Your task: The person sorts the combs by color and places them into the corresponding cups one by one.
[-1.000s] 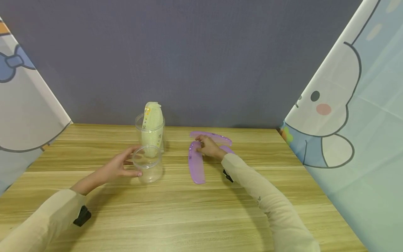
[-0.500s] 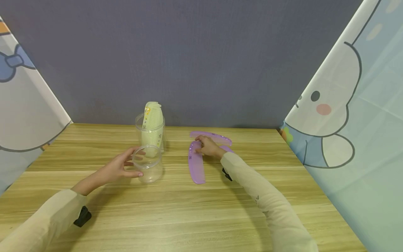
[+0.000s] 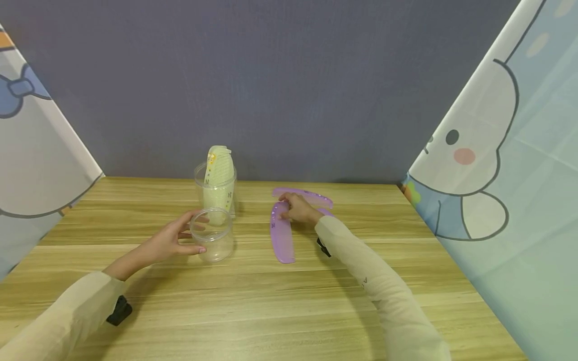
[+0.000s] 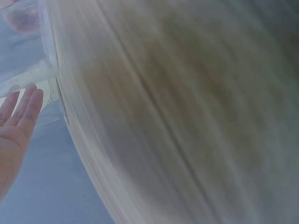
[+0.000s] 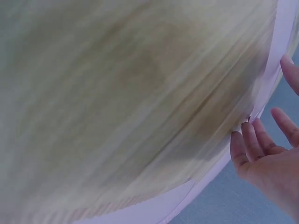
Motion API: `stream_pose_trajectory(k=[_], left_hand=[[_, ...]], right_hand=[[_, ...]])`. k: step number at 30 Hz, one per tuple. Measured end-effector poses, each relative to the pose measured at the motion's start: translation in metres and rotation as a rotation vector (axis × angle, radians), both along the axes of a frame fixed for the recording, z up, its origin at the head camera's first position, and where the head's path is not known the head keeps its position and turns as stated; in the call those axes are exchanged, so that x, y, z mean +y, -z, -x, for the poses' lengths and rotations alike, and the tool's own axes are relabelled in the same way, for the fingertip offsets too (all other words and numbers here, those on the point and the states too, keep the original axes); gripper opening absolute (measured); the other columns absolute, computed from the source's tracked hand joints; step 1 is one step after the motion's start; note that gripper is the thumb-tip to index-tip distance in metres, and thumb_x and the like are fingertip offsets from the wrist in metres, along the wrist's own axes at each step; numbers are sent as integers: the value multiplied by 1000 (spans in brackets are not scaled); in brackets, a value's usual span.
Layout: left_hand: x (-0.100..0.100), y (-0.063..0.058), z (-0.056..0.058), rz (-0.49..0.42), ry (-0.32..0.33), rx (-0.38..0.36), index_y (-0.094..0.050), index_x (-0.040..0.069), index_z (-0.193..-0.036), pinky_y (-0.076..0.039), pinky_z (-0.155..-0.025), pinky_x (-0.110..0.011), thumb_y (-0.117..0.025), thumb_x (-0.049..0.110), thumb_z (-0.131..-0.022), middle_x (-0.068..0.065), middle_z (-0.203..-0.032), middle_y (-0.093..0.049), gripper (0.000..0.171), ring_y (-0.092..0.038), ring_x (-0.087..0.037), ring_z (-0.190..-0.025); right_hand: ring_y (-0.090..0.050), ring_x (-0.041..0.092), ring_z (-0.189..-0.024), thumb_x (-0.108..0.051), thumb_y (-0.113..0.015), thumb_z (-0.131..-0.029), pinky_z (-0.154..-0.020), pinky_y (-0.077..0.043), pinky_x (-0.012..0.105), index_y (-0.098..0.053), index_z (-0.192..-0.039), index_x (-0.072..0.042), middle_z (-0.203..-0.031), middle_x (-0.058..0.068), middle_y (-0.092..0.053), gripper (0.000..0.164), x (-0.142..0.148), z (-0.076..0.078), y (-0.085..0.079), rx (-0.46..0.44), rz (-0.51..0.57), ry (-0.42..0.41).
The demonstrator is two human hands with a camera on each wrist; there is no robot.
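Note:
My left hand (image 3: 169, 240) holds a clear plastic jar (image 3: 217, 253) from its left side, thumb in front and fingers behind. In the left wrist view, the fingers (image 4: 30, 109) lie along the jar (image 4: 23, 53). My right hand (image 3: 300, 208) is low over the table at the top end of an upright-lying purple comb (image 3: 281, 238). Its fingers (image 5: 252, 144) are loosely bent in the right wrist view, tips at the purple edge, thumb spread apart. A second purple comb (image 3: 321, 199) lies behind this hand. A third purple comb (image 3: 325, 212) is mostly hidden by the wrist.
Behind the held jar stands a second clear jar (image 3: 198, 178) with pale yellow combs (image 3: 220, 168) upright in it, rising above its rim. A dark wall (image 3: 316, 90) closes off the back of the wooden table (image 3: 235, 311). Cartoon-printed panels (image 3: 478, 160) flank both sides.
My right forearm has shifted slightly to the left, while its fingers stay at the comb's top end. The left hand, jars and combs look unchanged.

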State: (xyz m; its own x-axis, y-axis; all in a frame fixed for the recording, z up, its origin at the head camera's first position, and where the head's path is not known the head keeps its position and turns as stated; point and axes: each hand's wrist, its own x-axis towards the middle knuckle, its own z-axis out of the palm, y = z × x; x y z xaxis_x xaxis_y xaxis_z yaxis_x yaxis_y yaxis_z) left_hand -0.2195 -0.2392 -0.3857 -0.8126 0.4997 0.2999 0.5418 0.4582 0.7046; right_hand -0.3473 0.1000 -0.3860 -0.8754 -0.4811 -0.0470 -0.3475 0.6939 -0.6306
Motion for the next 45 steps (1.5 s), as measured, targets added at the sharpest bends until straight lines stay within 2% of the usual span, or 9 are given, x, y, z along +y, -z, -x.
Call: stream_pose_trajectory(k=[6, 12, 18, 23, 30, 33, 40, 43, 45], left_hand=[[-1, 1, 0, -1, 7, 19, -29, 0, -138, -53, -81, -46, -76, 12, -73, -26, -124, -48, 81, -51, -43, -110], [-2, 1, 0, 15, 0, -9, -27, 4, -140, -52, -83, -47, -76, 16, -74, -24, -127, -47, 83, -50, -42, -112], [-3, 1, 1, 19, 2, -21, -26, 5, -140, -52, -84, -48, -76, 17, -74, -23, -128, -46, 83, -50, -41, -114], [-3, 1, 0, 14, 3, -13, -27, 4, -139, -52, -84, -48, -76, 16, -74, -23, -128, -46, 83, -50, -41, -114], [-3, 2, 0, 18, 5, -10, -27, 2, -139, -52, -83, -47, -76, 17, -74, -23, -127, -46, 83, -51, -40, -113], [-2, 1, 1, 15, 9, -11, -27, 2, -139, -52, -83, -46, -76, 17, -74, -23, -127, -46, 83, -51, -39, -112], [-3, 1, 1, 19, 4, -19, -27, 3, -139, -52, -84, -46, -76, 18, -74, -22, -128, -46, 83, -51, -38, -113], [-3, 1, 1, 24, 0, -18, -27, 3, -139, -52, -84, -46, -76, 19, -74, -22, -128, -46, 83, -51, -38, -113], [-3, 1, 1, 25, -1, -18, -27, 3, -139, -52, -84, -46, -76, 19, -74, -22, -129, -46, 83, -51, -38, -113]], right_hand=[[-52, 23, -102, -9, -73, -77, -88, -49, 34, -49, -123, -1, -124, 17, -52, 52, -2, 2, -2, -5, 7, -19], [-51, 24, -103, -12, -75, -75, -88, -48, 34, -52, -120, 0, -118, 17, -53, 52, -3, 2, -3, 21, -23, -44], [-49, 23, -98, -13, -76, -74, -81, -47, 31, -51, -121, -2, -117, 16, -51, 55, -3, 2, -6, -15, 3, -17], [-49, 24, -103, -12, -76, -73, -86, -47, 33, -48, -125, -3, -121, 16, -49, 59, -3, 2, -6, -34, 17, 14], [-46, 29, -119, -10, -76, -74, -99, -44, 40, -46, -127, -3, -127, 17, -48, 61, -3, -1, -7, -97, 68, 78], [-47, 28, -116, -8, -75, -75, -95, -47, 38, -46, -127, -3, -126, 16, -49, 60, -3, -1, -6, -124, 100, 100], [-55, 24, -95, 3, -69, -76, -69, -55, 26, -45, -127, -2, -121, 17, -49, 57, -2, 1, -4, -193, 222, 144], [-56, 22, -89, 5, -66, -76, -65, -55, 24, -44, -128, -2, -121, 18, -47, 56, -3, 0, -6, -212, 259, 170], [-55, 22, -89, 7, -65, -76, -66, -55, 24, -45, -128, -2, -121, 18, -47, 56, -4, -1, -8, -214, 279, 192]])
